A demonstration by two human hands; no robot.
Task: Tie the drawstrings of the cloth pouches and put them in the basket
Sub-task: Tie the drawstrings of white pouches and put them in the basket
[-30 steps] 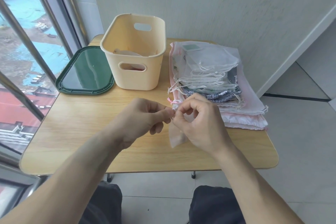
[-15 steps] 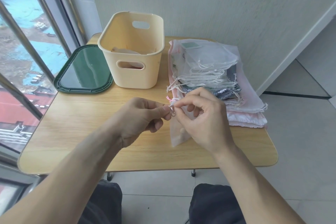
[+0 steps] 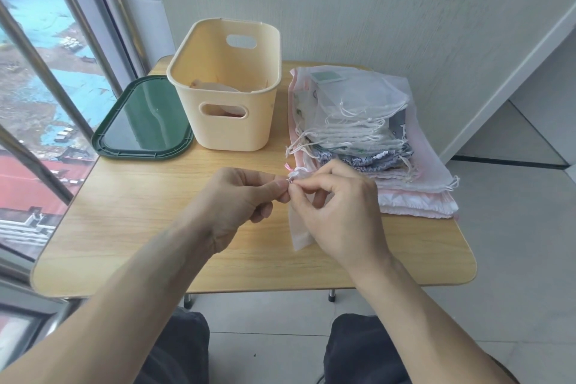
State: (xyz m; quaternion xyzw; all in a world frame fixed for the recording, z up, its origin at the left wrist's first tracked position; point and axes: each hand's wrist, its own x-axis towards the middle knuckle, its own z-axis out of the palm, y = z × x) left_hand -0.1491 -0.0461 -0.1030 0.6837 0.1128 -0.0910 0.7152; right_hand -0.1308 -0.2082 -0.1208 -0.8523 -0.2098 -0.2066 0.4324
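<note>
A small pale pouch (image 3: pixel 298 232) hangs over the wooden table (image 3: pixel 140 212), its gathered neck with a pink drawstring end (image 3: pixel 294 172) held between both hands. My left hand (image 3: pixel 240 199) pinches the drawstring at the neck from the left. My right hand (image 3: pixel 338 209) pinches it from the right and hides most of the pouch. A cream plastic basket (image 3: pixel 227 121) stands at the back of the table with a pale pouch inside. A stack of loose pouches (image 3: pixel 358 137) with white strings lies to its right.
A dark green lid (image 3: pixel 143 125) lies flat left of the basket, by the window bars. A wall runs behind the table. My knees are below the table's front edge, and tiled floor lies to the right.
Both hands stay pinched together at the pouch neck, with small finger movements on the drawstring. The view has shifted slightly; basket and stack have not moved.
</note>
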